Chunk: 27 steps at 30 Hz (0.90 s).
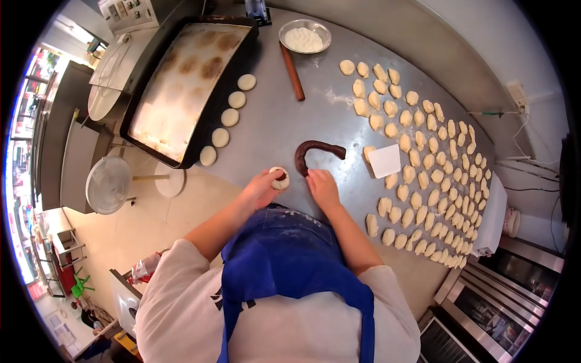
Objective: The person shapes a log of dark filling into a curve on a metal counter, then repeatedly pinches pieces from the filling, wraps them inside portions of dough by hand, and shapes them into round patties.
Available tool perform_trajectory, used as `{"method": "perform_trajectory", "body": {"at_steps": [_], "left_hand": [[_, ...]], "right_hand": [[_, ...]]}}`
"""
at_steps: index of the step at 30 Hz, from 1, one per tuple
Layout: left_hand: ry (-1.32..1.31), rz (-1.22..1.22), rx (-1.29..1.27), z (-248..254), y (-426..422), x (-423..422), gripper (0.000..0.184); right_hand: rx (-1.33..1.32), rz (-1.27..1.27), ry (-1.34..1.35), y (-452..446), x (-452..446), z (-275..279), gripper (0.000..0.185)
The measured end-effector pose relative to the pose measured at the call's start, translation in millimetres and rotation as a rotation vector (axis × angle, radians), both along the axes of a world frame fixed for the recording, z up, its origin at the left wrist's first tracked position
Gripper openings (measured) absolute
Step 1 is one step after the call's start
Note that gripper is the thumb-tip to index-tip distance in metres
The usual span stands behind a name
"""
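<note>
My left hand (260, 189) is closed around a small round of pale dough (284, 184), which has dark brown filling (280, 175) in its middle. Just to the right, a rope of dark brown paste (315, 144) lies curved like a hook on the metal table (266, 136). My right hand (323, 186) pinches the near end of this rope; the fingertips are partly hidden. A white scraper (385, 161) rests to the right, partly over a dough piece (368, 152).
Many dough pieces (433, 145) cover the table's right side. Several flat dough rounds (230, 117) line the edge of a large baking tray (136, 115) at left. A rolling pin (292, 74) lies by a bowl of flour (321, 27). A fan (109, 184) stands left.
</note>
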State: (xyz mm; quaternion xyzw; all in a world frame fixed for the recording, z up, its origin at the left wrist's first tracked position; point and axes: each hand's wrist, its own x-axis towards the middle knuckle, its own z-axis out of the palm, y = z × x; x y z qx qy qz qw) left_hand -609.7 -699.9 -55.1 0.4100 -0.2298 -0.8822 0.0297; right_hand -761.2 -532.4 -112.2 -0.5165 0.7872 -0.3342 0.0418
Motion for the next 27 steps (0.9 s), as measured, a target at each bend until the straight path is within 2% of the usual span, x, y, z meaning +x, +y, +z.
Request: {"method": "perform_trajectory", "body": {"at_steps": [2, 5, 8, 9, 11, 13, 17, 21, 22, 25, 27], "left_hand": [[0.037, 0.059, 0.026, 8.5, 0.6, -5.0, 0.026], [0.115, 0.056, 0.028, 21.9, 2.2, -14.6, 0.029], [0.261, -0.036, 0.141, 34.8, 10.7, -30.3, 0.03], [0.317, -0.078, 0.196, 40.2, 14.9, -36.1, 0.029], [0.355, -0.087, 0.159, 52.5, 28.1, -50.2, 0.029], [0.411, -0.11, 0.111, 70.8, 30.2, -56.2, 0.03], [0.37, -0.188, -0.02, 97.0, 35.0, -53.8, 0.036], [0.356, -0.158, -0.083, 96.4, 39.8, -58.6, 0.041], [0.345, -0.151, -0.106, 97.1, 42.2, -59.1, 0.043], [0.479, -0.055, 0.098, 97.2, 39.6, -64.3, 0.04], [0.422, -0.031, -0.043, 92.0, 48.7, -68.6, 0.036]], "right_hand": [[0.026, 0.007, 0.041, 5.8, 10.7, -5.8, 0.038], [-0.031, -0.162, 0.001, -1.6, 15.7, 40.0, 0.041], [-0.294, -0.038, -0.219, -11.1, 6.2, 82.9, 0.041], [-0.256, -0.033, -0.294, -16.4, 3.2, 81.5, 0.035], [-0.311, -0.041, -0.444, -21.4, -1.4, 72.2, 0.034], [-0.393, -0.097, -0.565, -30.0, 0.1, 85.9, 0.038], [-0.407, -0.076, -0.322, -38.8, 6.8, 128.0, 0.033], [-0.398, -0.061, -0.057, -44.4, 5.7, 129.2, 0.021], [-0.417, -0.073, -0.132, -45.8, 3.1, 124.0, 0.02], [-0.518, -0.178, -0.357, -47.6, -2.1, 115.0, 0.016], [-0.498, -0.303, -0.444, -53.4, 1.0, 114.4, 0.017]]}}
